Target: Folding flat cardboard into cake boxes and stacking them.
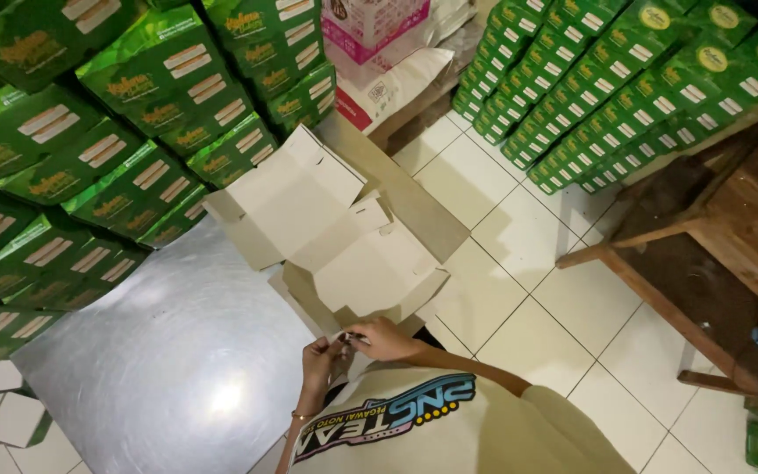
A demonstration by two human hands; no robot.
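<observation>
A flat, unfolded cardboard box blank [370,263], pale grey-white inside, lies on a stack of similar blanks at the edge of a shiny metal table [177,351]. My left hand [320,358] and my right hand [382,338] meet at the blank's near edge. Both pinch a small flap there, fingers closed on the card. A second opened blank [287,197] lies behind the first, farther from me.
Stacks of green folded boxes [89,149] rise at the left and another pile [607,88] at the back right. A brown wooden bench [730,246] stands at right on the white tiled floor [528,290]. Pink-and-white cartons [379,44] sit at the back.
</observation>
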